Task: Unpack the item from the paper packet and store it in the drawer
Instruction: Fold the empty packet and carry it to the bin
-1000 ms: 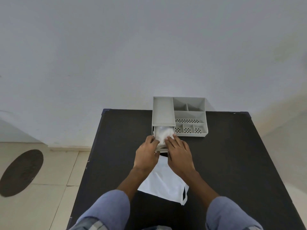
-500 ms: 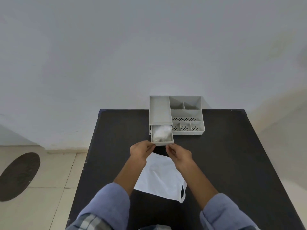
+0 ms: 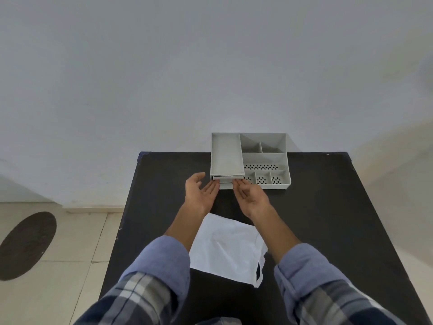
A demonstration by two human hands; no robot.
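Note:
A grey desk organiser (image 3: 264, 158) stands at the far edge of the black table (image 3: 328, 219). Its drawer (image 3: 226, 183) on the left side is pushed in nearly flush, and only the front panel shows. The white item inside is hidden. My left hand (image 3: 200, 192) has flat, spread fingers whose tips touch the drawer front at its left end. My right hand (image 3: 249, 194) is also flat, with fingertips against the right end of the front. The white paper packet (image 3: 225, 249) lies flat and slack on the table between my forearms.
The organiser's right side has several open compartments, some with perforated floors. A grey wall rises right behind it. Left of the table is a tiled floor with a dark oval mat (image 3: 25, 245).
The drawer was pulled out with the white item showing in it; it has now slid into the organiser. Both hands moved forward with it, opened flat against its front.

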